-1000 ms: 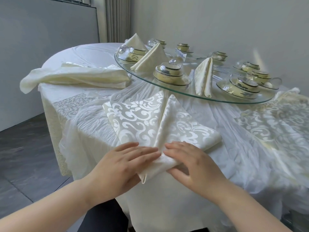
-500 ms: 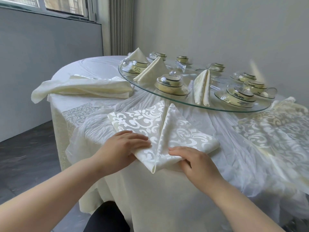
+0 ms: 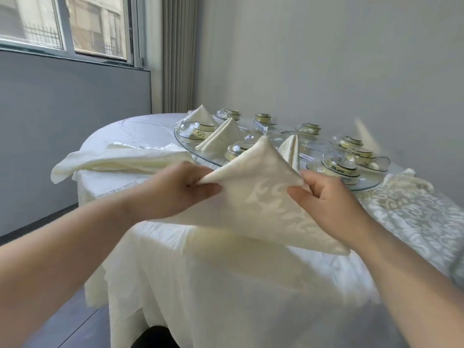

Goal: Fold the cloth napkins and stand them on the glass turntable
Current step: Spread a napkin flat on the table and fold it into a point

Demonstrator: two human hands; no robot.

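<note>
Round table draped in a cream tablecloth that hangs in folds toward the dark floor. A damask cloth with white scrollwork lies over the table's right side. Porcelain bowl-and-saucer sets with gold and dark rims, the nearest set at right and a far set behind, stand in an arc across the far part of the table. Background: grey wall panel below a sliding window; pleated grey curtain in the corner; plain white wall at right

grey walls, daylit window, pleated curtain, dark floor
</note>
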